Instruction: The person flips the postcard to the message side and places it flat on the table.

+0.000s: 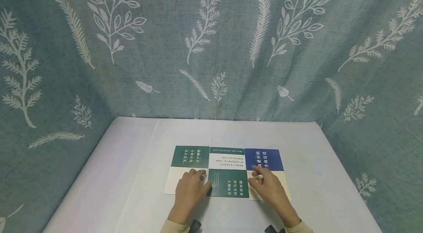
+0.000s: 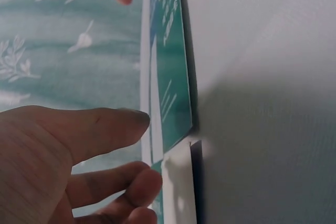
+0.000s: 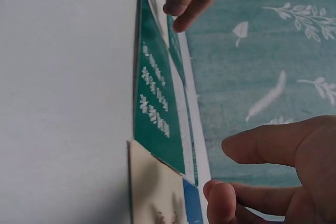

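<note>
Head view shows us both hands above a white, cloth-like worktop, reaching over three flat, rectangular printed booklets that lie side by side, their edges meeting or nearly so. Under and just beyond the left hand we see the dark-green and cream booklet, its green half with white lettering lying farther from us. Between the hands lies the green-and-white booklet, which has a narrow green band at its far end, a white strip with small print and a large green panel nearest us. Beneath the right hand, and reaching past its fingertips, is the royal-blue and cream booklet.

We find both hands released, with nothing grasped: the fingers are loosely bent, and in each wrist view a gap separates thumb and fingers. The left thumb is close by the middle booklet's left edge; we cannot tell whether any fingertip touches paper.

Behind both hands we see pale-beige sleeves and small black wrist devices. Well beyond the hands hangs a teal fabric curtain printed with white leaves and sprigs.
</note>
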Demonstrator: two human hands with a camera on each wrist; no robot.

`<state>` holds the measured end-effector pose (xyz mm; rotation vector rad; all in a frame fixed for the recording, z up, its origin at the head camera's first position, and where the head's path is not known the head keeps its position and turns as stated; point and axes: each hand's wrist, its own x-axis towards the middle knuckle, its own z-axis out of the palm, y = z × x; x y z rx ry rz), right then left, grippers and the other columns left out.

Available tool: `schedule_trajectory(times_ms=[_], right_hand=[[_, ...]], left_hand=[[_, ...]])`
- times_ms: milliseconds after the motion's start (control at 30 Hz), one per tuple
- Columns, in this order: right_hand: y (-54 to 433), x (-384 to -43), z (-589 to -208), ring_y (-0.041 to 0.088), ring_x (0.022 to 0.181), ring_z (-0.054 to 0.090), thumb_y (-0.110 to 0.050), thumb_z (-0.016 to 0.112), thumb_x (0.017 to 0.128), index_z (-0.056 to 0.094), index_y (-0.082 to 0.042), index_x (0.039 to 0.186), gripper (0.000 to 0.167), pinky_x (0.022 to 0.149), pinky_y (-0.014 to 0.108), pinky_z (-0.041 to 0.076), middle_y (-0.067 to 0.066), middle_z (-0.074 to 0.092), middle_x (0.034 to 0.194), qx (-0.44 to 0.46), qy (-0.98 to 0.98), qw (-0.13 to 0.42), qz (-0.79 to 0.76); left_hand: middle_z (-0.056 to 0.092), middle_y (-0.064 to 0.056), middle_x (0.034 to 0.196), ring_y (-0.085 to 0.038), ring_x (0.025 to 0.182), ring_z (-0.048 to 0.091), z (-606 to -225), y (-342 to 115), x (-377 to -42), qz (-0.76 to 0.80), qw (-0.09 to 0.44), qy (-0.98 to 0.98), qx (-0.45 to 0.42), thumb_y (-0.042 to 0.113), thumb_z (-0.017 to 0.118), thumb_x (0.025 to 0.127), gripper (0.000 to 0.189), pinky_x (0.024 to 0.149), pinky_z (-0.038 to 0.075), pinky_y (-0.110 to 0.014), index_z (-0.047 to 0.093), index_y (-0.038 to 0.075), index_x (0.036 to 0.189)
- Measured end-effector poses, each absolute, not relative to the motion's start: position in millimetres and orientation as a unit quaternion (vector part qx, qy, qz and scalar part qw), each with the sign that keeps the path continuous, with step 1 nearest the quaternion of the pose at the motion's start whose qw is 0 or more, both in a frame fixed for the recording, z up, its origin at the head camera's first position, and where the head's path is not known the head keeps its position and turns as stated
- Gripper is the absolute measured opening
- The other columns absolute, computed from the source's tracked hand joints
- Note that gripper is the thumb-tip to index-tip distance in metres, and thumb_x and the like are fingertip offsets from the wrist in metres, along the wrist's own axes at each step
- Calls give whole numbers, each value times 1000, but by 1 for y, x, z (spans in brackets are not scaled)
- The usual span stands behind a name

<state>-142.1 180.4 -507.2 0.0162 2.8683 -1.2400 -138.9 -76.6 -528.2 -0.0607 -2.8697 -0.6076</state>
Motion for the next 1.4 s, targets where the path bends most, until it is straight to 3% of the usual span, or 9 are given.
schedule_trajectory(times_ms=[467,1000,1400], right_hand=[[174,-145,-522,11,73,51,-17,77,85,66,4,127,48,65,28,42,-1,68,96,-9,926,11,-376],[169,-151,-519,18,80,52,-23,80,82,68,2,126,52,73,42,44,3,64,96,-18,948,20,-316],[167,-152,-522,15,73,46,-21,79,83,69,2,123,47,62,32,37,-1,56,88,-19,942,33,-334]], left_hand=[[65,1,79,-13,69,54,-534,-74,-139,-190,102,-976,-40,37,85,77,43,58,45,-29,77,8,107],[67,-6,86,-16,71,53,-535,-70,-139,-179,100,-978,-28,30,86,74,41,58,43,-30,77,7,106],[68,-7,89,-17,72,54,-535,-68,-138,-175,97,-980,-23,31,86,76,41,60,45,-31,76,6,108]])
